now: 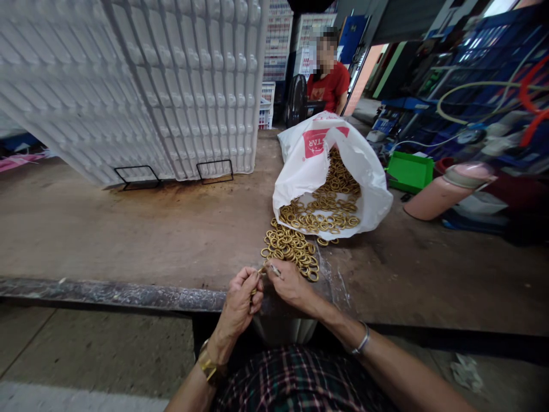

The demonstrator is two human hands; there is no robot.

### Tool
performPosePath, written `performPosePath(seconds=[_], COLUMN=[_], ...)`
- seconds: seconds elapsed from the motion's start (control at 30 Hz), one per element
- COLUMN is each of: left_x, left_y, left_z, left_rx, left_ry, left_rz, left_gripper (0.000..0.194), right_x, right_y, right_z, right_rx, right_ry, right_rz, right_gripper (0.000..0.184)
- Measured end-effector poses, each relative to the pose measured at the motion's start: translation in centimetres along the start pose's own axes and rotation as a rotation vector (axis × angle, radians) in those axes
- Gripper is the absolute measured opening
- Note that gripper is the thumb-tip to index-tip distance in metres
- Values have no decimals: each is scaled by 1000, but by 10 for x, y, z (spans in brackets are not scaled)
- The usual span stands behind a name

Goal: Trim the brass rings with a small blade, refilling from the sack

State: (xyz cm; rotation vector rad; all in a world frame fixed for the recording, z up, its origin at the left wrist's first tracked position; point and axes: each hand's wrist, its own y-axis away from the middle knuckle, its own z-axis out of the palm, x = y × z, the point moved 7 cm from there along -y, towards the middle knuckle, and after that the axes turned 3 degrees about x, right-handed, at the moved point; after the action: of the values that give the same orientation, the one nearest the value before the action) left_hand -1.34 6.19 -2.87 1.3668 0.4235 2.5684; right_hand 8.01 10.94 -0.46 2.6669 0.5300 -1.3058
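Observation:
My left hand (pixel 240 298) is closed at the table's front edge, with brass-coloured rings (pixel 253 293) partly showing among its fingers. Close beside it, almost touching, my right hand (pixel 294 286) pinches a small, slim, light metal tool (pixel 275 270); its exact kind is too small to tell. Just beyond both hands lies a loose pile of brass-coloured rings (pixel 289 247). The pile spills from the mouth of a white plastic sack (pixel 295 180) lying on its side, where many more rings (pixel 338 177) show inside.
White ribbed plastic trays (pixel 189 86) stand upright at the left, behind black wire bookends (pixel 215 170). A pink cylindrical tool (pixel 448 191) and a green bin (pixel 410 171) sit at the right. Beyond the wooden table (pixel 107 240), a person in red (pixel 332 86) is near a black fan (pixel 295 100).

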Motion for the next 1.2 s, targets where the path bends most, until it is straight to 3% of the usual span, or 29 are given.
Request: performPosePath(seconds=[0.17, 0.47, 0.7, 0.83, 0.93, 1.2], left_x=[1, 4, 10, 11, 3, -3], left_y=[-1, 5, 27, 22, 13, 7], left_z=[0, -2, 2, -5, -11, -19], left_rx=[17, 48, -27, 1, 24, 27], left_ry=[-60, -140, 13, 206, 327, 439], left_rz=[30, 75, -15, -71, -148, -200], left_gripper=[34, 35, 33, 31, 27, 17], right_x=[-4, -11, 2, 1, -5, -4], right_y=[6, 6, -14, -29, -38, -60], right_z=[9, 9, -9, -20, -17, -7], right_rx=[-95, -172, -82, -11, -40, -122], right_ry=[344, 584, 663, 718, 758, 819], right_rz=[-99, -67, -3, -41, -89, 11], right_gripper=[17, 21, 23, 24, 25, 21])
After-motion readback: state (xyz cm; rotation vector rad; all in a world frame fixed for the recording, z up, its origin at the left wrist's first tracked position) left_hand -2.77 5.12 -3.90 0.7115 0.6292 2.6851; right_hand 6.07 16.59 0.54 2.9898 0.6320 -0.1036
